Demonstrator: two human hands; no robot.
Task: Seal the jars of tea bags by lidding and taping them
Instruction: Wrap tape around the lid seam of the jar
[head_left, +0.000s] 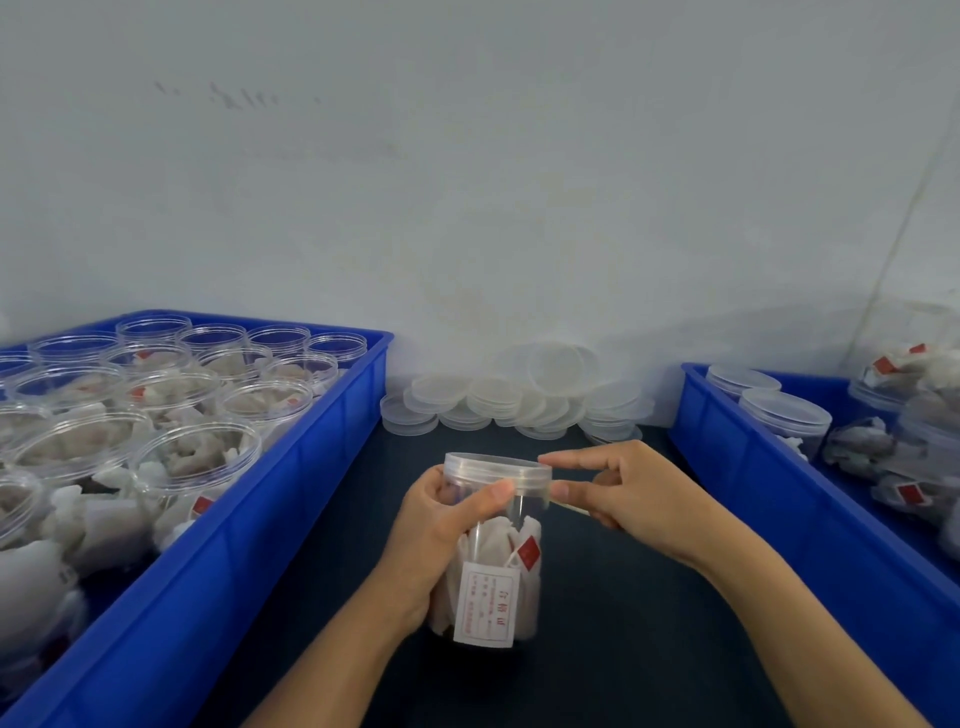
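Observation:
A clear plastic jar (498, 571) of white tea bags, with a white label and a red tag inside, stands in the middle of the dark table. A translucent lid (496, 470) sits on it. My left hand (441, 525) grips the jar from the left, thumb pressed on the lid's rim. My right hand (618, 491) is beside the lid on the right, thumb and forefinger pinching what looks like a thin strip of clear tape (569, 506) running to the lid's edge.
A blue crate (291, 499) on the left holds several open jars of tea bags. A second blue crate (753, 467) on the right holds lidded jars. A pile of loose lids (519, 395) lies against the wall behind.

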